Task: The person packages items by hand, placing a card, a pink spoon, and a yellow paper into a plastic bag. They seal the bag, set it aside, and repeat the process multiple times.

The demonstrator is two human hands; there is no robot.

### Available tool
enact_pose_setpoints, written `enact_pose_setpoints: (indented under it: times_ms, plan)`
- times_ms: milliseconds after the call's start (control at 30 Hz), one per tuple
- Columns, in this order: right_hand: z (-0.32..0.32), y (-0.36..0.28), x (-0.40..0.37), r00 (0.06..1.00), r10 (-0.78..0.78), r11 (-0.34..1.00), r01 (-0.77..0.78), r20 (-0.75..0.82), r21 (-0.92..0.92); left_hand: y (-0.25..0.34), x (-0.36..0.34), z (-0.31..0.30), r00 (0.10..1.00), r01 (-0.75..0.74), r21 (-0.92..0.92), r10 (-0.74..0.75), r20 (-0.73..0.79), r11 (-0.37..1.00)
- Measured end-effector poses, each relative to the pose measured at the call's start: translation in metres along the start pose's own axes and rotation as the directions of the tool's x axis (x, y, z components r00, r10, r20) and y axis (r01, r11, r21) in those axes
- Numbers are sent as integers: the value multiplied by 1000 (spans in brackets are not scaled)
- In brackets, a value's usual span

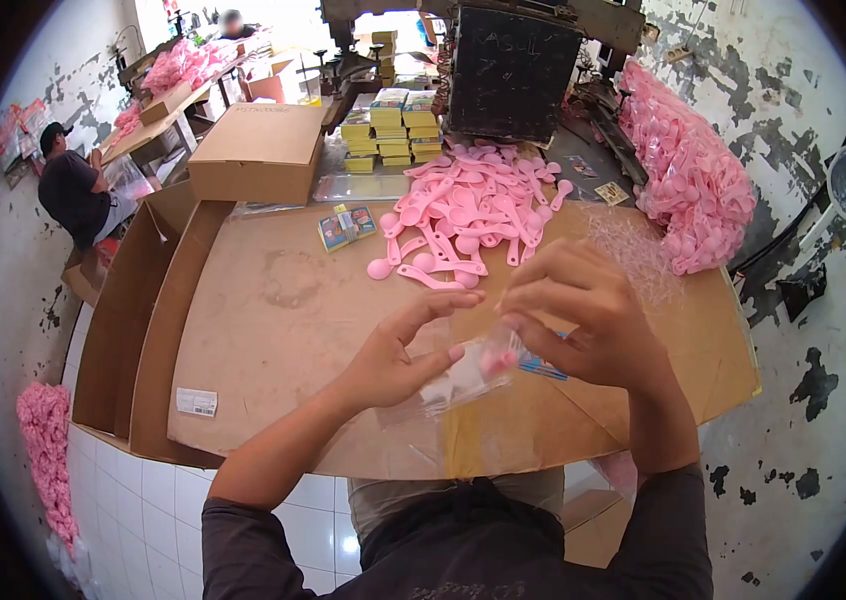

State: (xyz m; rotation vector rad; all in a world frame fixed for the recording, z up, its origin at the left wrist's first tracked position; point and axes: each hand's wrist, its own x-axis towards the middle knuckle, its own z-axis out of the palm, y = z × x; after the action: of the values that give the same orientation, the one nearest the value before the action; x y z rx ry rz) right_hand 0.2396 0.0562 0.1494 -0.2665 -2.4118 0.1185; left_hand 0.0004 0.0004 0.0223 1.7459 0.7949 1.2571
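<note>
Brown cardboard [273, 330] covers the work surface, with a heap of pink spoons [463, 205] at the far side and a tangle of see-through strips [633, 250] at the far right. From my remote view, the see-through bag [499, 352] is at the near middle, between the hands, with a pink piece [505, 362] showing through its film. The right hand [583, 310] appears to pinch the bag's upper part between thumb and fingertips. The left hand [408, 350] is spread, thumb and forefinger apart, beside the bag. I rate the bag as light, limp and slippery; its thin film may crease, cling or tear under a hard pull. Recommended grip: the film edge, thumb against fingertip, clear of the pink piece. Motion blur obscures the right fingertips, and glare hides the bag's outline; I cannot locate its opening. The right hand partly covers a blue packet [543, 368]. The left hand's lower fingers are hard to make out.
</note>
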Motion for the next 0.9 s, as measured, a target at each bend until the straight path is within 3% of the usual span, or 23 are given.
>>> enact_pose_setpoints:
  times_ms: [100,200,267,400,500,600,800,900]
  plan:
    - [2,-5,0,981,161,986,-155,107,-61,19,-2,5,999,-51,107,49,22,993]
    - [11,-8,-3,948,304,947,-312,98,76,19,-4,15,997,-67,92,71,-40,994]
    - [17,-7,-4,940,328,936,-337,90,101,17,-3,15,995,-69,78,75,-69,995]
    - [26,-7,-7,873,483,848,-486,70,212,15,-4,12,991,77,-32,-80,-108,997]
    - [48,5,-12,940,205,976,-217,-273,-12,14,-5,13,985,106,-40,-110,-131,994]
    - [49,-4,-9,992,-4,956,-32,-123,-292,18,-7,16,983,110,19,-106,-149,994]
    - [70,2,-15,982,-186,830,166,17,-533,15,-10,17,988,137,219,-116,-105,966]
    - [82,10,-19,975,-220,767,183,16,-615,16,-8,18,989,143,302,-126,-76,943]
